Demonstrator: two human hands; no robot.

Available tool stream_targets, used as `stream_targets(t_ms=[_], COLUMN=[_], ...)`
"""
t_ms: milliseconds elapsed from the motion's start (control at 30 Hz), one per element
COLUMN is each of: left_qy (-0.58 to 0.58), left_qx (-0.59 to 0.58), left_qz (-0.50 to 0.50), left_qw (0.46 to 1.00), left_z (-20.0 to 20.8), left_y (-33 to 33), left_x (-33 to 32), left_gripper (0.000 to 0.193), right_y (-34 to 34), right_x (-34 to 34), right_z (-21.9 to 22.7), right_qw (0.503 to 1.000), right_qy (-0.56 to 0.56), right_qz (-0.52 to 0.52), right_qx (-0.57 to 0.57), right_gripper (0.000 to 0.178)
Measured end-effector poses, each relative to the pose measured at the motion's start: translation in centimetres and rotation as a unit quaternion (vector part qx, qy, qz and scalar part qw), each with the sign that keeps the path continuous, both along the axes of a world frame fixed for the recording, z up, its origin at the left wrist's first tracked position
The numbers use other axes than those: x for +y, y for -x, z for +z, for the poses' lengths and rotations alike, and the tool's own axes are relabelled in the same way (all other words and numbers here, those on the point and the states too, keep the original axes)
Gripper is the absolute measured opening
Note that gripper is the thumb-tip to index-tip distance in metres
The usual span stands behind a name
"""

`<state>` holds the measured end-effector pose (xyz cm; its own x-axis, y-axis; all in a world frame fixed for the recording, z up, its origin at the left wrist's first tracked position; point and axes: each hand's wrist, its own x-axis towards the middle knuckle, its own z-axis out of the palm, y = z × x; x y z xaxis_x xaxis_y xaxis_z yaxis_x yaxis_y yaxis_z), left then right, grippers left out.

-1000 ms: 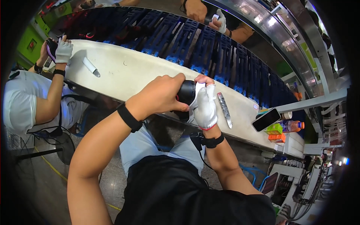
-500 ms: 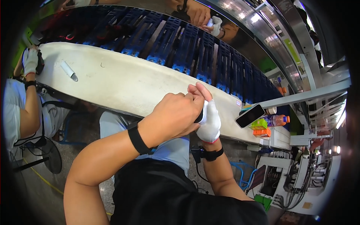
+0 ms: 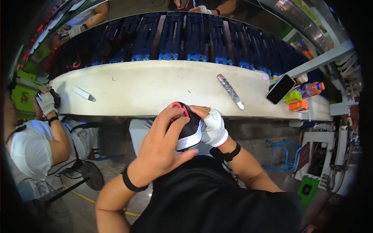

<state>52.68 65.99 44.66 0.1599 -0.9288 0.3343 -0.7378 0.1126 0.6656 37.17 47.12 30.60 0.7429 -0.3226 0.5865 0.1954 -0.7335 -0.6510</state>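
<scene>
A black shoe (image 3: 189, 130) with a white sole edge and a red-lined opening is held in front of my body at the table's near edge. My left hand (image 3: 157, 145) is bare, its fingers curled over the opening and its thumb apart along the near side. On the other side, my right hand (image 3: 213, 128), in a white glove with bare fingertips, grips the shoe. Part of the shoe lies hidden under both hands. A slim tool with a dark wrapped handle and metal tip (image 3: 230, 91) rests on the table beyond my right hand.
Along the pale worktable (image 3: 147, 87) lies a white-handled tool (image 3: 84, 94). Blue slatted racks (image 3: 169, 39) run behind it. A phone (image 3: 280, 89), a bottle (image 3: 312, 89) and small cartons (image 3: 298, 105) stand at right. A co-worker (image 3: 37, 147) sits at left.
My view has swung right. My left hand has come off my right hand's fingers and spread over the shoe, which now shows far more. The dark-handled tool has come into sight.
</scene>
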Motion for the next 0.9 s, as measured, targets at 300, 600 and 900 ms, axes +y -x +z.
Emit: stream_targets(t_ms=[300,600,900], left_qy=[-0.021,-0.131,-0.063], left_qx=[-0.031,0.036,0.111], left_qz=[0.118,0.259,0.278], left_qw=[0.992,0.956,0.952], left_z=[-5.7,-7.9,-10.8], left_y=[-3.6,-4.2,-4.4], left_x=[3.2,3.9,3.7], left_gripper=[0.087,0.104,0.083], right_y=[-2.8,-2.6,-2.9], right_x=[0.8,1.9,1.1], right_z=[-0.5,0.3,0.3], right_qw=[0.997,0.995,0.994], right_qy=[0.031,0.077,-0.034], right_qz=[-0.062,-0.055,-0.036], right_qx=[0.022,0.036,0.095], right_gripper=[0.068,0.064,0.089])
